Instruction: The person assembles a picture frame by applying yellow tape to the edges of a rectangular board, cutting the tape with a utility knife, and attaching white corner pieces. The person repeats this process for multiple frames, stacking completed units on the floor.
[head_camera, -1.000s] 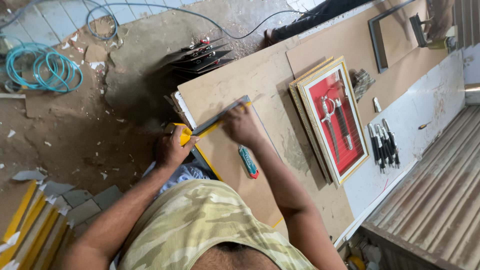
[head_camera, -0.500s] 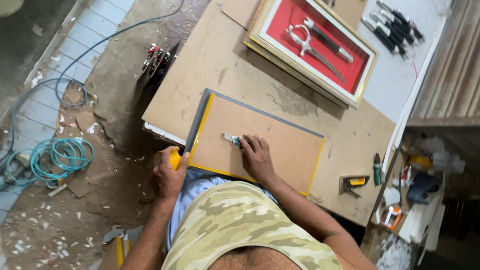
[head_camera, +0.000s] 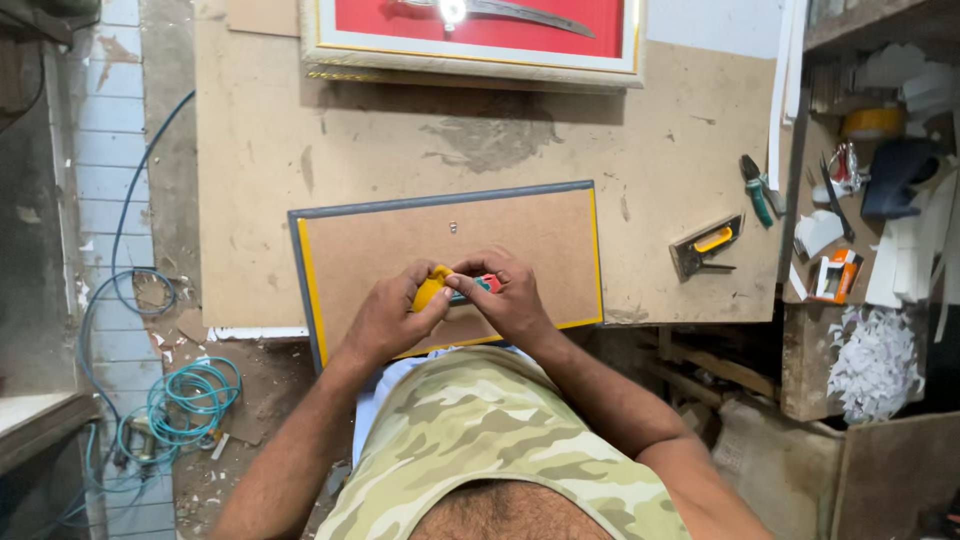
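Presently, in the head view, a yellow tool (head_camera: 432, 287) is being gripped in the closed left hand (head_camera: 385, 320), while a small red-and-green object (head_camera: 478, 285) is being pinched by the right hand (head_camera: 512, 300). Both are being held over the backing board (head_camera: 450, 250), whose grey frame (head_camera: 440, 197) is lying face down; a small hanger (head_camera: 452, 227) is already fixed at 12 o'clock, and a framed red display (head_camera: 480, 30) is lying beyond it

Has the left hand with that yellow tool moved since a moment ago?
Yes. The left hand was at the left edge of the brown backing board, and now sits over its middle, meeting the right hand around the yellow tool.
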